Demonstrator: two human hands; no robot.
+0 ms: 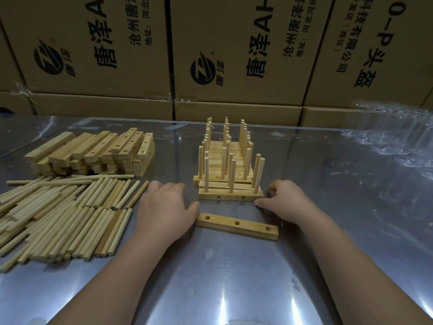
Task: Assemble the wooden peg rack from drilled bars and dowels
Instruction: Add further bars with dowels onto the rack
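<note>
Head view: dowel pile [63, 219] left, cartons [234, 55] behind

Shiny grey metal desk [234, 285], strong light glare on near part. Crumpled clear plastic film [396, 134] on desk at far right. Behind desk, wall of big brown cardboard boxes [236, 31], stacked in 2 rows, w/ black Chinese print and round black logo [203, 69]. Clear tape on box seams at left.
</note>
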